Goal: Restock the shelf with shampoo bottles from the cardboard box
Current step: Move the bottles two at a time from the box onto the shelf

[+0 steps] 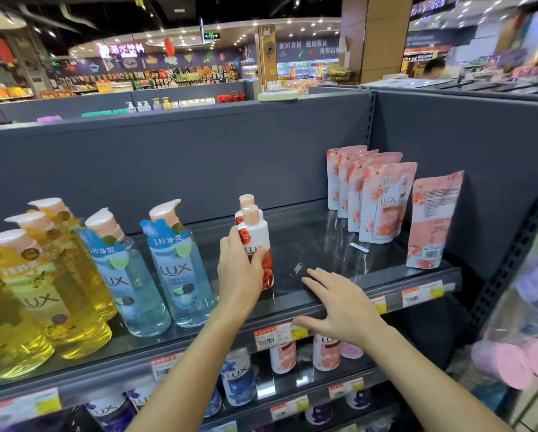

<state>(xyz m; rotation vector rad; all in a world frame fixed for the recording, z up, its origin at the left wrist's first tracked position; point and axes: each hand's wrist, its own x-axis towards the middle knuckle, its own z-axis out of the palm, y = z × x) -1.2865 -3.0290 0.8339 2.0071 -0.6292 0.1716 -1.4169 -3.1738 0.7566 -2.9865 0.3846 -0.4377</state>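
Placing a red-and-white Lux shampoo bottle [256,244] on the glass shelf [323,294], the person's left hand [241,269] is wrapped around its lower body, thumb and fingers clamped on the label. Bottle stands upright, long axis vertical, base on or just above the glass, can't tell which. A second bottle of the same kind [245,207] stands directly behind it, touching or nearly so.

Right hand [339,304] is empty, fingers spread flat, hovering over the shelf's front edge just right of the held bottle; unclear if it touches the glass.

Blue Lux pump bottles [180,269] sit just left of the left hand, yellow pump bottles [43,285] further left. Pink Lux refill pouches [383,201] stand at the right end, well apart from the bottle. The bare stretch of shelf lies between the red bottle and the pouches, so to the right of the left hand, under the right one.

Cardboard box is not in view. Judging by the gap, restocking is at an early stage; the next bottle likely goes right of this one, nearer the right hand.
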